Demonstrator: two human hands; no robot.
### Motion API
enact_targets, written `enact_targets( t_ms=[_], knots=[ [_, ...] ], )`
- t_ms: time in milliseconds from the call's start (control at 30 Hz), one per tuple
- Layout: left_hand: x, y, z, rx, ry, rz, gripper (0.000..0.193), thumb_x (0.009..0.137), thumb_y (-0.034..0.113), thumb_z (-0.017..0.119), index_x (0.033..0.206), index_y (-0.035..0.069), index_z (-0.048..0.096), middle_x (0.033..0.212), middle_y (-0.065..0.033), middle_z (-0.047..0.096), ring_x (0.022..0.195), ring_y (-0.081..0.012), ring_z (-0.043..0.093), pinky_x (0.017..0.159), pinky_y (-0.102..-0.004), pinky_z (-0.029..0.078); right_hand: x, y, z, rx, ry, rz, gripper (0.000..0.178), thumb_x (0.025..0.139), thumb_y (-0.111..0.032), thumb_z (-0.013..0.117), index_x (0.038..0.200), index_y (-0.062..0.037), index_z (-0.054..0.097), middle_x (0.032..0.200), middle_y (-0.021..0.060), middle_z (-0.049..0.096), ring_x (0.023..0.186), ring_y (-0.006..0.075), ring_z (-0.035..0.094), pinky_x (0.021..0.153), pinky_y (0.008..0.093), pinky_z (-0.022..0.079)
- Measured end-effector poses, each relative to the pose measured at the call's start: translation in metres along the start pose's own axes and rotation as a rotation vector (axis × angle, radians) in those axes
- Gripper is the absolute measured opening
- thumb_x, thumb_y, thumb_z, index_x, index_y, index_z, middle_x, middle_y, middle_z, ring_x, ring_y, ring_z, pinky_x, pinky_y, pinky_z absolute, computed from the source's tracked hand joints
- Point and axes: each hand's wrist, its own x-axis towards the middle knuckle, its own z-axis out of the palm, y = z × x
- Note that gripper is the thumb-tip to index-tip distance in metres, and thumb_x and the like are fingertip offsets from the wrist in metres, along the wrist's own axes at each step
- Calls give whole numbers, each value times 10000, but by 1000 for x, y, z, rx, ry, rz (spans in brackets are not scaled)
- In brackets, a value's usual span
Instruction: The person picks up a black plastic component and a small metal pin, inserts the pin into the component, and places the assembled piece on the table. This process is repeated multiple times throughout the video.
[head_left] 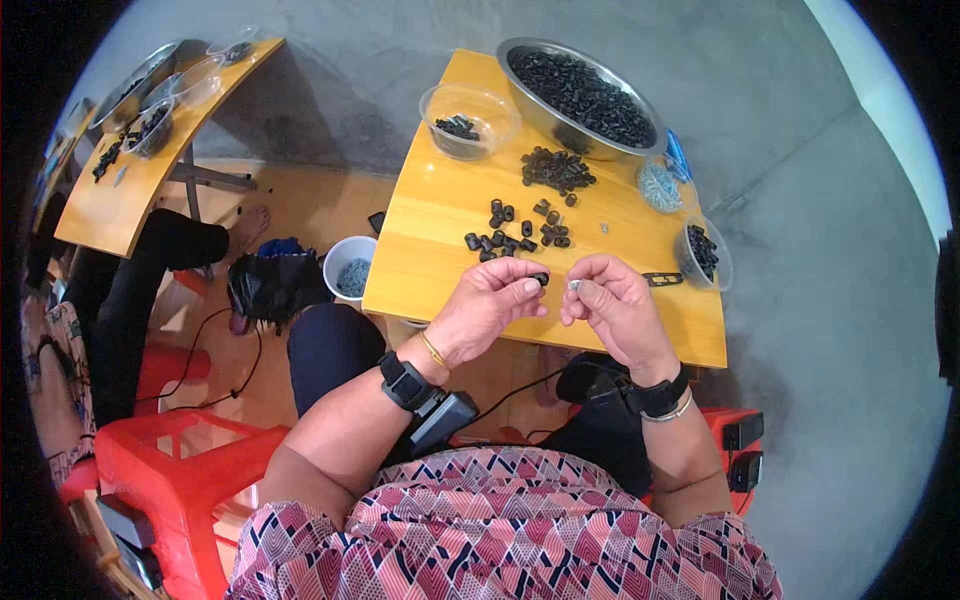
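Note:
My left hand [494,306] pinches a small black cylindrical plastic piece [541,279] between thumb and fingertips, over the near edge of the yellow table [420,240]. Close beside it, my right hand [612,308] is closed on a small silvery metal piece [575,285], too small to name more exactly. The two pieces face each other with a narrow gap between. Just beyond my hands lie several loose black pieces [500,241] of the same kind, and a denser heap of them [558,170] sits farther back.
A steel basin [650,112] full of black pieces stands at the back. Clear plastic tubs hold black pieces [703,250], silvery parts [660,187] and a few mixed parts [457,126]. A white bucket [350,268] and red stool [190,480] are at left, near another person's leg [160,260].

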Motion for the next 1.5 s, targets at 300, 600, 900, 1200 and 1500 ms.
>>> enact_targets(
  t_ms=[300, 600, 900, 1200, 1500],
  knots=[
    [1, -2, -2, 6, -58, 22, 139, 820, 45, 515, 954, 27, 548, 836, -50, 576, 773, -134, 562, 736, -315, 492, 0, 4, -7, -288, 48, -143, 86, 822, -48, 514, 888, -14, 471, 731, 23, 513, 647, 84, 512, 587, 201, 432],
    [0, -1, -1, 14, -55, 29, 133, 825, 53, 510, 949, 26, 549, 836, -49, 577, 773, -132, 562, 734, -307, 491, 2, 9, -4, -754, 114, -292, 114, 784, 19, 506, 891, -19, 496, 781, 25, 504, 707, 86, 498, 616, 211, 421],
    [0, -2, 0, 83, -73, 43, 158, 829, 42, 498, 973, -4, 545, 852, -55, 579, 776, -131, 561, 737, -297, 490, 7, 13, 3, -991, 89, -364, 166, 725, 57, 512, 875, -15, 506, 765, 77, 510, 673, 150, 524, 596, 248, 431],
    [0, -3, -1, 84, -59, 31, 168, 823, 40, 506, 978, -7, 549, 848, -57, 583, 772, -132, 563, 734, -294, 493, 6, 15, -11, -685, 196, -316, 67, 779, -5, 544, 845, -8, 532, 734, 34, 550, 652, 90, 527, 575, 219, 436],
    [0, -3, 1, 185, -30, 53, 165, 807, 25, 525, 963, -16, 557, 872, -62, 589, 767, -130, 571, 721, -272, 498, 7, 21, -6, -707, 147, -384, 68, 760, 10, 566, 822, -8, 544, 720, 23, 542, 645, 83, 509, 576, 207, 421]
  ],
)
